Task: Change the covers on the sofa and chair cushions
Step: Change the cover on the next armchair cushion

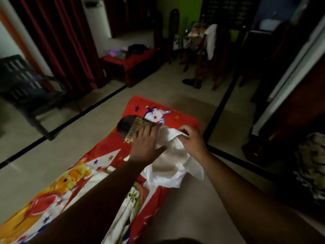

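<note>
A soft white cloth cover [168, 164] lies bunched up on a bright red cartoon sheet [109, 155] spread flat on the pale tiled floor [193, 208]. The sheet shows a yellow bear, a small white and blue figure and little stars. The left hand [146, 147] lies on top of the cloth with its fingers stretched out flat, and the fingertips touch a brown and gold patterned cushion [137, 128] that sticks out from the far end of the white cover. A dark round shape is just behind that cushion, but it is too dim to tell what it is. The right hand [191, 140] pinches the top edge of the white cover with curled fingers and lifts it up a little. Both arms reach forward over the sheet. Around them the room is crowded. A black plastic chair [26, 85] stands on the left, beside long dark red curtains [58, 41]. Farther back is a low red bench [130, 64] with clothes heaped on it. Dark wooden chairs [207, 55] stand at the back with a white cloth hung over one. A patterned bundle [311, 164] lies on the floor at the far right, well apart from the hands.
</note>
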Action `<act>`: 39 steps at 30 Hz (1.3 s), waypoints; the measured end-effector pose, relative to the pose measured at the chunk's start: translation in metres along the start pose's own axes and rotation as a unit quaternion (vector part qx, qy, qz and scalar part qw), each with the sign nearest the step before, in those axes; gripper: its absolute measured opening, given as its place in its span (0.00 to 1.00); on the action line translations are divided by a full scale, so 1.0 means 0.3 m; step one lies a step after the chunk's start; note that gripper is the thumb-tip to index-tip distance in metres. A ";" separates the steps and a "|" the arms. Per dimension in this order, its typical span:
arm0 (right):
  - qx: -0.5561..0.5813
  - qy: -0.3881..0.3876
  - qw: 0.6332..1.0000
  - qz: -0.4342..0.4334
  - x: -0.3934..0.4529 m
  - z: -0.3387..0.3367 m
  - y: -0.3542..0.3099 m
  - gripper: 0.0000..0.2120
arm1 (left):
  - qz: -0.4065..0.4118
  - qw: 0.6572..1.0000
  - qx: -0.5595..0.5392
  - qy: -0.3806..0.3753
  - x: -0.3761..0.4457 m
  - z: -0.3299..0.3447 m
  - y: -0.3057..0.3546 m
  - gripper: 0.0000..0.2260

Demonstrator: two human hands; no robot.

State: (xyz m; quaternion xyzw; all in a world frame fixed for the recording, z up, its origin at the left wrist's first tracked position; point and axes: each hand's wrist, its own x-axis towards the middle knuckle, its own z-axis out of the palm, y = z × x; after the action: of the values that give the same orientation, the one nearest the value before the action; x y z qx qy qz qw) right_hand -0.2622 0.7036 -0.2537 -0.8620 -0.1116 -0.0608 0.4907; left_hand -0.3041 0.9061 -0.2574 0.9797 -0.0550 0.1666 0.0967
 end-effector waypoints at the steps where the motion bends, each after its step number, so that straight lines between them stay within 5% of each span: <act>1: 0.003 -0.001 1.000 -0.002 -0.012 -0.060 0.021 0.09 | 0.039 0.999 0.006 -0.006 0.035 0.011 0.073 0.31; 3: -0.005 0.009 1.000 -0.001 -0.045 -0.205 0.082 0.10 | 0.101 0.995 -0.002 -0.020 0.108 0.033 0.232 0.17; 5: -0.037 0.032 0.999 -0.004 -0.087 -0.360 0.164 0.09 | 0.126 0.992 -0.013 -0.013 0.167 0.061 0.386 0.13; 9: -0.219 0.051 0.974 0.027 -0.207 -0.706 0.399 0.08 | 0.110 0.986 -0.122 0.019 0.251 0.131 0.690 0.12; 16: -0.383 0.210 0.856 0.277 -0.546 -1.199 0.794 0.27 | 0.055 0.961 -0.268 -0.049 0.334 0.291 1.182 0.24; 20: -0.321 0.315 0.818 0.357 -0.631 -1.374 0.906 0.36 | 0.093 0.970 -0.198 -0.103 0.364 0.394 1.407 0.21; 25: -0.170 0.421 0.818 0.354 -0.581 -1.482 0.960 0.12 | 0.198 0.962 -0.090 -0.164 0.429 0.555 1.625 0.13; 28: -0.210 0.405 0.819 0.347 -0.509 -1.540 0.983 0.11 | 0.340 0.914 -0.050 -0.215 0.485 0.667 1.782 0.32; 31: -0.232 0.381 0.837 0.317 -0.437 -1.600 0.968 0.17 | 0.452 0.835 -0.132 -0.284 0.505 0.725 2.023 0.44; 35: -0.309 0.362 0.823 0.310 -0.417 -1.718 0.972 0.20 | 0.459 0.807 -0.230 -0.291 0.548 0.726 2.305 0.30; 39: -0.396 0.366 0.768 0.346 -0.500 -1.845 1.056 0.19 | 0.461 0.769 -0.344 -0.278 0.610 0.683 2.499 0.17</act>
State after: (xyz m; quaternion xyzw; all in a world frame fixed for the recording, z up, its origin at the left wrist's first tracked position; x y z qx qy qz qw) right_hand -0.3249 0.0517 -0.2666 -0.8725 0.4162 -0.2369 0.0972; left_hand -0.1726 0.1185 -0.2572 0.7410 -0.5786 -0.1185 0.3195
